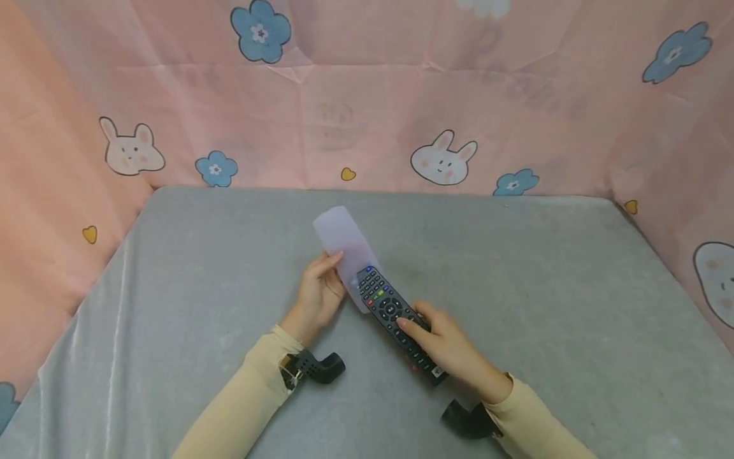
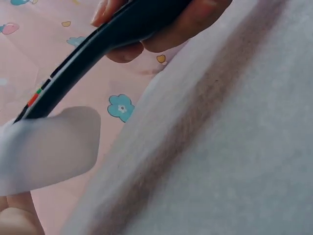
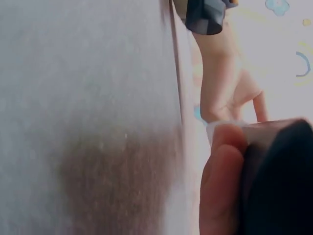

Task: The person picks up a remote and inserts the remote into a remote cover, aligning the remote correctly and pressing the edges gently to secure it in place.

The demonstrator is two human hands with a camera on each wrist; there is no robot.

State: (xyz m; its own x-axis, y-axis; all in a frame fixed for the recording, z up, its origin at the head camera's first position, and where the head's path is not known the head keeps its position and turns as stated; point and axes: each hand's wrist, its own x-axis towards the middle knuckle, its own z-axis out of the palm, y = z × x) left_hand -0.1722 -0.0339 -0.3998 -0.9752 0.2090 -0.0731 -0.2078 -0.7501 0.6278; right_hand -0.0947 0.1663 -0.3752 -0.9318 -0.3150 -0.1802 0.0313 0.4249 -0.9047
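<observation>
Grey cloth-covered table (image 1: 516, 268), pink rabbit-and-flower backdrop (image 1: 367, 95) on three sides. Near centre, a black TV remote (image 1: 395, 315) lies angled, its top end pointing to about 11 o'clock and tucked into the mouth of a translucent silicone sleeve (image 1: 344, 245). Right hand (image 1: 450, 347) grips the remote's lower half, fingers curled over the keypad and thumb along the side, seemingly to steer it lengthwise. Left hand (image 1: 318, 293), at the remote's 9 o'clock, pinches the sleeve's open edge, likely to keep the mouth spread and braced. The left-wrist view shows the remote raised off the cloth, nose inside the sleeve. Black wrist mounts on both cream sleeves.
</observation>
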